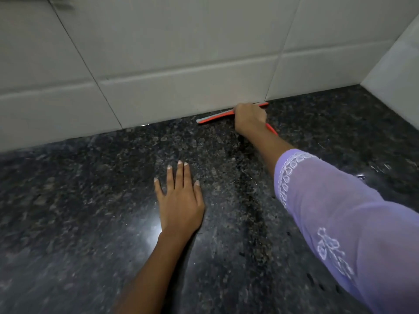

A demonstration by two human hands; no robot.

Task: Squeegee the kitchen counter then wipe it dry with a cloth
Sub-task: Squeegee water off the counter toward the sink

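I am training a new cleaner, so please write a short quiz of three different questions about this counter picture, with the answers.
1. True or false: the right hand grips the red plastic squeegee at the white tiled wall.
2. What does the left hand do? A) holds a cloth B) rests flat on the dark speckled granite counter C) touches the wall
3. Fill in: the right arm wears a ____ embroidered sleeve.

Key: 1 true; 2 B; 3 lilac

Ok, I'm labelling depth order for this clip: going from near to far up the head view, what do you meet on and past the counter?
Left hand flat on the granite counter → right hand gripping the red squeegee at the counter's back edge → white tiled wall.
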